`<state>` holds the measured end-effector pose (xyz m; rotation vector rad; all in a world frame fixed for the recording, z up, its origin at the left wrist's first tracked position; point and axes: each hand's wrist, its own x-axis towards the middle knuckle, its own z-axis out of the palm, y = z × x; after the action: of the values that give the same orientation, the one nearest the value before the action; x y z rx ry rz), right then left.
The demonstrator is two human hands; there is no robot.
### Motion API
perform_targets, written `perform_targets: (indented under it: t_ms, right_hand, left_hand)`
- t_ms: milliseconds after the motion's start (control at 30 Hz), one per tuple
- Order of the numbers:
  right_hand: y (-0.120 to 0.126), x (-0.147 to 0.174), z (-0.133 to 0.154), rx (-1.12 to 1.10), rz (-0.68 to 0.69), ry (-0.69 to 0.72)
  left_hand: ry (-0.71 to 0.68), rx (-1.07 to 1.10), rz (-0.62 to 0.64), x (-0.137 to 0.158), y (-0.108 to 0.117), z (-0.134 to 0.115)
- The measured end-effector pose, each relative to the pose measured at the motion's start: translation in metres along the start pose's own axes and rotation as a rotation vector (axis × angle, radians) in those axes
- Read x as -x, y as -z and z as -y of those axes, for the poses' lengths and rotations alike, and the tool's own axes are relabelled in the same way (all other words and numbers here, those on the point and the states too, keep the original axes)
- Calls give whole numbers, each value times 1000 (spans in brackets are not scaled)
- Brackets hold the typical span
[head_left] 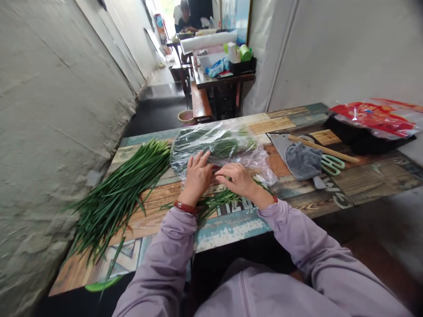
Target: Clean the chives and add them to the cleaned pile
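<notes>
A clear plastic bag (218, 136) with green chives inside lies across the middle of the table. My left hand (198, 174) rests on the bag's near side, its fingers stretched out. Close beside it, my right hand (238, 178) has its thumb and fingers drawn together at the bag's near edge. Something small and dark red shows between the hands; I cannot make out what it is. Under my wrists lie loose chive stems (218, 200). A large bunch of long chives (122, 198) spreads over the table's left side, some leaves past the edge.
On the right of the patterned table (238, 231) lie a grey cloth (303, 160), green-handled scissors (333, 164), wooden chopsticks (325, 149) and a flat metal blade (279, 145). A red plastic package (376, 116) sits farther right. Beyond are a bench (200, 103), a basket (187, 116) and a person (187, 24).
</notes>
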<state>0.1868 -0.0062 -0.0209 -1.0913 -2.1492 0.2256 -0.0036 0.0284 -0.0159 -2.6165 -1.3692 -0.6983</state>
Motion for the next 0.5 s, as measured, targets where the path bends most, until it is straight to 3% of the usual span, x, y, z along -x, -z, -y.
perform_targets:
  t_ms: [100,233,367,500]
  right_hand:
    - [-4,-1,5,-26,-13,12]
    - [-6,0,8,-33,-52,41]
    - [-8,0,9,-88,-86,86]
    - [-15,-8,14,-202,-18,118]
  left_hand:
    - [-25,-87,99,6,2,2]
    - [65,-126,95,8,3,3]
    - [130,-89,29,9,0,4]
    - [114,-51,-89,9,-3,7]
